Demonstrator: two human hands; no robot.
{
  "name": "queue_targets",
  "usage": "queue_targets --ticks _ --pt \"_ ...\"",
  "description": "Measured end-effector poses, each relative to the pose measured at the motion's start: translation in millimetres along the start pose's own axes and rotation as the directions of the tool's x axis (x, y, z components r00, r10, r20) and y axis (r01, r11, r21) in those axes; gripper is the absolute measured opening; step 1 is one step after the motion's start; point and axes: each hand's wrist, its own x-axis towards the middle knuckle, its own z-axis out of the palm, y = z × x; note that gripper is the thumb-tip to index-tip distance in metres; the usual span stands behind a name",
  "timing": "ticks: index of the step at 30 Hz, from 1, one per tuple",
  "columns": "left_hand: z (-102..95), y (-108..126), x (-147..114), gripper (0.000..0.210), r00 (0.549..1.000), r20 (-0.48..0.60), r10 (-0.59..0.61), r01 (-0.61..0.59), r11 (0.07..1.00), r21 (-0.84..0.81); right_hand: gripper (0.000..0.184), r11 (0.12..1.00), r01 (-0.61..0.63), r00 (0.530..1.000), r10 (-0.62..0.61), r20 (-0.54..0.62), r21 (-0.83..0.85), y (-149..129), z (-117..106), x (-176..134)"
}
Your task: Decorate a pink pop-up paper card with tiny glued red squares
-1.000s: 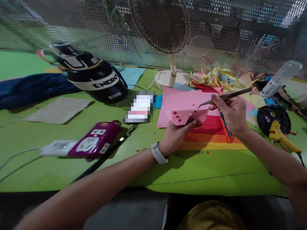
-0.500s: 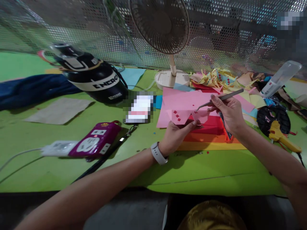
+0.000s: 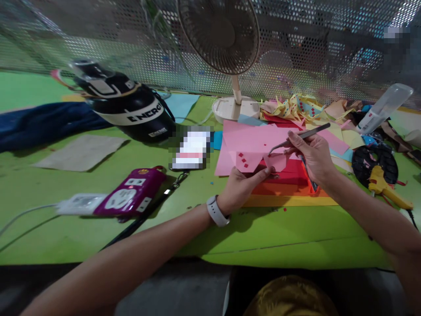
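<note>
Between thumb and fingers, my left hand (image 3: 237, 186) is closed on a small pink paper piece (image 3: 252, 160) with several red diamond shapes on its left part. The right part of that pink paper looks folded or cut apart; I cannot tell which. My right hand (image 3: 317, 160) is closed around metal tweezers (image 3: 317, 130), whose bent tips point down to the upper edge of the pink paper. Whether the tips grip a red bit cannot be made out. Below both hands lie a larger pink sheet (image 3: 241, 136) and red paper (image 3: 291, 169).
A fan (image 3: 237, 107) stands behind the papers. To the left are a large black bottle (image 3: 131, 109), a phone (image 3: 192, 149) and a purple power strip (image 3: 131, 191). A yellow glue gun (image 3: 384, 186) and a clear bottle (image 3: 386, 107) are at right.
The tweezers and my right hand have shifted slightly left. A red bit seen at the tweezer tips before no longer shows clearly. My left hand stays nearly still.
</note>
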Motion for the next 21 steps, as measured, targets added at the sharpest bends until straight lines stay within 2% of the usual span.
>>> queue_targets --ticks 21 --pt "-0.6 -0.5 -0.5 0.024 1.000 -0.015 0.002 -0.002 1.000 -0.017 0.038 0.993 -0.036 0.999 0.037 -0.004 0.110 -1.8 0.1 0.6"
